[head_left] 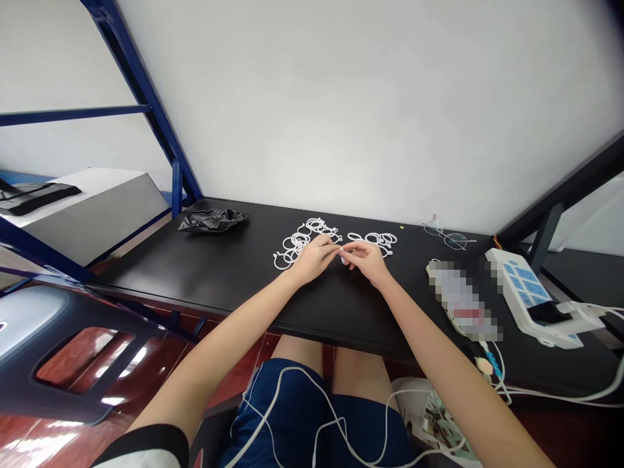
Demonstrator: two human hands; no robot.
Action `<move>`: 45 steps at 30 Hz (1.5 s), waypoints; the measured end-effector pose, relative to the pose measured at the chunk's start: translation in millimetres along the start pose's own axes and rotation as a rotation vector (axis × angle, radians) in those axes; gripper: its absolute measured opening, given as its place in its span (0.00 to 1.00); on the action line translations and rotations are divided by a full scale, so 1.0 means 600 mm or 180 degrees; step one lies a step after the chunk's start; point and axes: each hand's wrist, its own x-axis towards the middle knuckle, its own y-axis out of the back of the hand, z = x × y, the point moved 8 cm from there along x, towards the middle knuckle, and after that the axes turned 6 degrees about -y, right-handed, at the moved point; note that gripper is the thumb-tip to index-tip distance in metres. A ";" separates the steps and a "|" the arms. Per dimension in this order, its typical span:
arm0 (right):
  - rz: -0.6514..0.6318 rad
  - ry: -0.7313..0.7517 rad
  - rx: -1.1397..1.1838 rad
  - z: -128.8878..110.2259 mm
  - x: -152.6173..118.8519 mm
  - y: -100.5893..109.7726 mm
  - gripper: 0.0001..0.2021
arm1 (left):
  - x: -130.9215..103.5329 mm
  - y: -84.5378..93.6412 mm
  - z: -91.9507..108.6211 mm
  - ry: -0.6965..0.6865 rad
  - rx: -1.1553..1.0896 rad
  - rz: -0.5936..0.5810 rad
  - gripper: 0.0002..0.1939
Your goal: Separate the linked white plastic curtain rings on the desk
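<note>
Several white rings [296, 241] lie in a loose heap on the black table [195, 260], beyond and to the left of my hands. A smaller group of white rings [374, 238] is behind my right hand. My left hand [316, 257] and my right hand [365, 259] meet at the fingertips between the two groups. Both hands pinch a small white piece [343, 259], mostly hidden by the fingers; its full shape does not show.
A crumpled black bag [213, 220] lies at the table's back left. Glasses [454, 240], a phone [463, 300] and a white power strip [526, 292] with cables are on the right. A white cable [302, 369] crosses my lap.
</note>
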 end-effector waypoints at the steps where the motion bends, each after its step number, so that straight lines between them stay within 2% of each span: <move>1: -0.0017 0.0000 -0.0031 0.001 0.001 -0.002 0.18 | 0.000 -0.001 0.001 -0.0009 0.0023 -0.0030 0.17; 5: 0.0009 0.0049 -0.0100 -0.002 0.000 -0.004 0.18 | 0.002 -0.003 0.007 -0.0079 0.0148 -0.0075 0.18; 12: 0.0059 0.0074 0.0061 -0.007 -0.005 -0.006 0.17 | 0.002 0.005 0.014 -0.0218 0.0202 0.0114 0.17; 15: 0.0056 0.0035 0.0212 -0.009 -0.006 -0.005 0.16 | 0.002 -0.002 0.014 -0.0192 0.0179 -0.0009 0.19; 25: -0.0120 -0.0233 0.0433 -0.004 -0.006 -0.005 0.13 | 0.007 -0.016 0.003 0.0204 -0.0031 -0.0351 0.16; 28: -0.0144 -0.0284 0.0461 -0.003 -0.007 -0.006 0.13 | 0.007 -0.016 -0.001 0.0260 -0.0224 -0.0302 0.19; 34: -0.0183 -0.0311 0.0467 -0.004 -0.007 -0.008 0.12 | 0.003 -0.016 -0.012 0.0292 -0.0618 -0.0102 0.18; 41: -0.0234 -0.0250 0.0411 -0.009 -0.009 -0.014 0.14 | 0.001 -0.016 -0.012 0.0310 -0.0675 -0.0141 0.14; 45: -0.0128 -0.0091 0.0326 -0.010 -0.008 -0.011 0.14 | 0.001 -0.017 -0.009 0.0252 -0.0759 -0.0171 0.14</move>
